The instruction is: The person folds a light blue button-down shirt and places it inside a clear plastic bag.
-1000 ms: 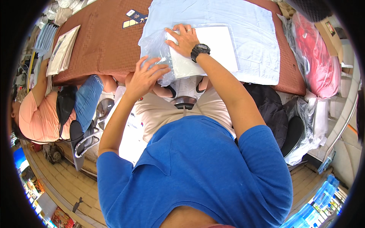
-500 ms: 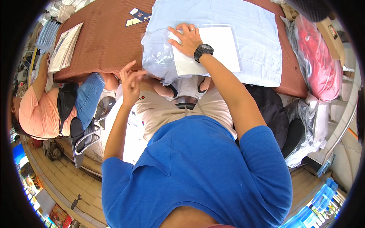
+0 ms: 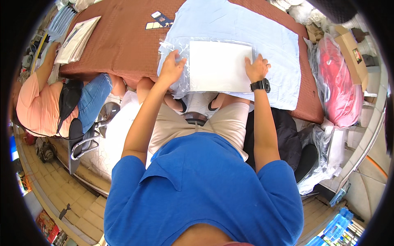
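Observation:
In front of me a flat white rectangular sheet (image 3: 221,65) lies inside a clear plastic bag (image 3: 184,50), on a light blue cloth (image 3: 279,53). My left hand (image 3: 171,68) is over the loose left part of the bag, its thumb and fingers apart. I cannot tell how firmly it touches the plastic. At the right edge of the sheet is my right hand (image 3: 257,69), with thumb spread from lightly bent fingers and a black watch on the wrist. Nothing shows gripped in either hand.
A brown quilted cover (image 3: 123,37) lies over the table. Small dark and pale cards (image 3: 162,19) lie beyond the cloth, a pale folded stack (image 3: 78,40) at far left near a seated person (image 3: 41,106). Red goods in clear plastic (image 3: 338,82) and a cardboard box (image 3: 353,55) stand right.
My right hand has left the sheet's upper left and moved right to its right edge. My left hand has come up and forward onto the bag's left side. The sheet now lies straighter.

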Demonstrator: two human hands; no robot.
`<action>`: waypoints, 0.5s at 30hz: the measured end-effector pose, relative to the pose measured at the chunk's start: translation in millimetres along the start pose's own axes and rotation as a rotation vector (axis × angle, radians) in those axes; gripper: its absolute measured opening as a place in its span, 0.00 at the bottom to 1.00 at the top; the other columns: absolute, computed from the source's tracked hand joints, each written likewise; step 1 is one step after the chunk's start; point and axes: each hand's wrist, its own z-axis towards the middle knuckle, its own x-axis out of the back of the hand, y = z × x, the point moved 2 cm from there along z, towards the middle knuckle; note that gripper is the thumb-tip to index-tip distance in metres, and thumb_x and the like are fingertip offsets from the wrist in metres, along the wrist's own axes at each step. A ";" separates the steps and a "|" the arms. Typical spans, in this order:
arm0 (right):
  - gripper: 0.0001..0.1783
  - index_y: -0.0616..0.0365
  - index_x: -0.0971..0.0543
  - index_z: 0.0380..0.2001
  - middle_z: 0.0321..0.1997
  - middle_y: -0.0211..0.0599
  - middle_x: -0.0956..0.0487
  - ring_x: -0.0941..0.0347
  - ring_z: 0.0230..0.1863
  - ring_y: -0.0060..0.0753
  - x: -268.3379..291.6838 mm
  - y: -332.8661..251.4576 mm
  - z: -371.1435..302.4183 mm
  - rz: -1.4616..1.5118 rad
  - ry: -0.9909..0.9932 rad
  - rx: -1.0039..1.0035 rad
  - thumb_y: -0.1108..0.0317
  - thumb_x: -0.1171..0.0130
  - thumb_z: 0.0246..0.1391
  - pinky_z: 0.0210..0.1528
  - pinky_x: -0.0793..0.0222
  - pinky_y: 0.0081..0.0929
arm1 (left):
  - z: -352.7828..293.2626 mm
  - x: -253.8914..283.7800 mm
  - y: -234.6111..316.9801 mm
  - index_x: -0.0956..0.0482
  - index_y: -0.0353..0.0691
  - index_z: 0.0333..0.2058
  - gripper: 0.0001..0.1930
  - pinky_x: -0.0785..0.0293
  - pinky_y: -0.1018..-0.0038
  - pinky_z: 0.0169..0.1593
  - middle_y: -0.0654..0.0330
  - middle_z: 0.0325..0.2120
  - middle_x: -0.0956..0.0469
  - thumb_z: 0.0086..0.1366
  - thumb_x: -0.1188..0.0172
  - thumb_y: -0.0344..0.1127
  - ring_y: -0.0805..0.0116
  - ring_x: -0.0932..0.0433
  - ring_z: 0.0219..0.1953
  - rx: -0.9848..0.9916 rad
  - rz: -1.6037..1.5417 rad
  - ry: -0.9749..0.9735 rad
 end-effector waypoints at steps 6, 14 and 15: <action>0.22 0.61 0.18 0.44 0.36 0.46 0.16 0.21 0.42 0.54 -15.9 49.1 10.9 0.374 -0.069 -0.054 0.60 0.30 0.47 0.50 0.27 0.47 | 38.7 -16.2 5.6 0.36 0.25 0.62 0.25 0.20 0.78 0.36 0.49 0.48 0.20 0.69 0.45 0.30 0.67 0.17 0.34 0.391 -0.539 -0.266; 0.08 0.60 0.19 0.30 0.27 0.43 0.18 0.21 0.30 0.42 -13.6 54.8 10.6 0.665 0.302 0.019 0.67 0.33 0.52 0.36 0.25 0.39 | 54.0 -26.3 20.5 0.21 0.32 0.51 0.23 0.31 0.80 0.27 0.62 0.34 0.18 0.58 0.30 0.35 0.77 0.25 0.29 0.359 -0.102 -0.312; 0.07 0.59 0.21 0.30 0.27 0.42 0.18 0.21 0.30 0.42 -5.4 53.6 9.4 0.750 0.289 -0.041 0.68 0.34 0.54 0.36 0.25 0.38 | 52.2 -26.1 22.7 0.19 0.34 0.48 0.20 0.33 0.81 0.28 0.64 0.33 0.20 0.58 0.30 0.36 0.78 0.28 0.28 0.326 -0.148 -0.292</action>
